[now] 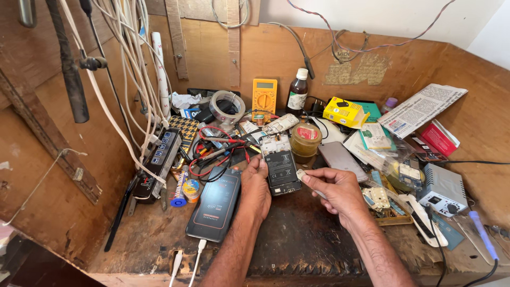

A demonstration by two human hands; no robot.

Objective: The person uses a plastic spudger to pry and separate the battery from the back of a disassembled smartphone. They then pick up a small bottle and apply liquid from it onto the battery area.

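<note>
Between both hands lies an opened phone (280,166), left hand (256,187) steadying it, right hand (334,192) pinching a small part (302,175).

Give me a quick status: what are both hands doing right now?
Left hand steadies opened phone. Right hand pinches small pale tool at phone's edge. Clutter crowds bench; second phone beside left wrist.

I see a rough, worn wooden bench (297,242). On it the opened phone (280,166) looks matt black plastic with metal; left of it, a glossy glass-faced phone (215,204).
</note>
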